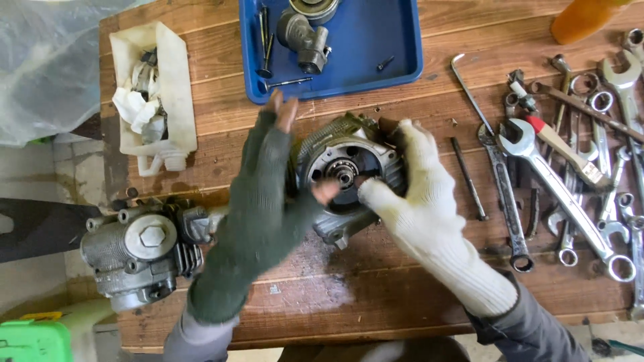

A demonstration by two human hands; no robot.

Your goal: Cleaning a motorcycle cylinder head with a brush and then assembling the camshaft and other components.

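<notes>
A round grey metal engine part (345,167) with a bearing in its middle lies on the wooden workbench (376,281). My left hand (265,194), in a dark green fingerless glove, rests against its left side, thumb reaching to the centre. My right hand (419,194), in a white knit glove, grips its right side, thumb pressed near the bearing. Both hands hold the part between them.
A blue tray (402,40) at the back holds bolts and a metal fitting. Several wrenches (537,167) lie spread at the right. A grey engine cylinder head (137,251) sits at the left edge. A white container (157,94) with rags stands back left. An orange bottle (583,17) stands far right.
</notes>
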